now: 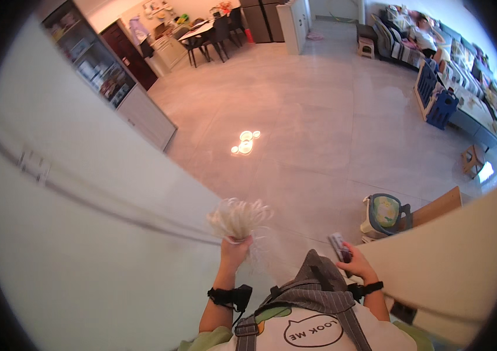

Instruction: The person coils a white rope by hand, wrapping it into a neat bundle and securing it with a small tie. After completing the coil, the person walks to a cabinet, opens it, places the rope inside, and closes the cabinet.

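Observation:
My left hand (236, 254) grips a bundle of thin, whitish looped strands (239, 219), which fans out above the fist. A few loose strands trail down on its right side. What the strands are made of cannot be told. In my right hand (360, 263) is a small, narrow rectangular object (339, 245), dark with a pale upper end; its kind is unclear and the fingers cover part of it. Between the two hands, the grey striped apron (318, 285) on my body sticks out in front.
A white wall panel (99, 210) runs close along my left, ending at a glass-fronted cabinet (95, 66). A pale cabinet (441, 250) and a child's seat (384, 213) stand to my right. Tiled floor (301, 131) stretches ahead. A person (424, 39) reclines on a sofa.

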### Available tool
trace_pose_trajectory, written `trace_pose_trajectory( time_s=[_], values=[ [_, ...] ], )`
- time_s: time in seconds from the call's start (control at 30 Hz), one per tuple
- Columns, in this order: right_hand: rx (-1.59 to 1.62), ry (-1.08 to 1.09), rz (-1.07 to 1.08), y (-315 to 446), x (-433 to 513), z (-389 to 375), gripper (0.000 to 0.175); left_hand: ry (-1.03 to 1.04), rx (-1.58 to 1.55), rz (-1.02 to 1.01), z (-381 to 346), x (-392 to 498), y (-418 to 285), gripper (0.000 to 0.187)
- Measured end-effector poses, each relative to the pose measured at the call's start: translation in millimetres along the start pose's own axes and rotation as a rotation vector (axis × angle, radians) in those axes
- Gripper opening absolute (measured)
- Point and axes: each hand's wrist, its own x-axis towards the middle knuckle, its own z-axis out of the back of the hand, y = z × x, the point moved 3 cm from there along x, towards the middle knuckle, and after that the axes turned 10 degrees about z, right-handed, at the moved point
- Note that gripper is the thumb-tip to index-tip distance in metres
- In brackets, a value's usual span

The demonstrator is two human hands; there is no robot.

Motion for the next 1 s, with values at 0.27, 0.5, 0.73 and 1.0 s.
trace_pose_trajectory(
  time_s=[0.27,0.5,0.73,1.0],
  values=[
    [-0.296,-0.397,-0.236,-51,182,95,0.085,0.126,-0.282,0.009,-91,237,-143,0.041],
    [-0.412,-0.128,-0.081,33,484,190,0.085,-0.066,-0.213,-0.110,-54,424,-246,0.045],
    [-0.417,-0.203,-0.039,70,723,261,0.085,0.030,-0.285,-0.014,-133,652,-382,0.033],
    [-0.114,-0.549,-0.181,55,865,390,0.094,0.262,0.155,-0.384,-293,922,-664,0.030]
  ],
)
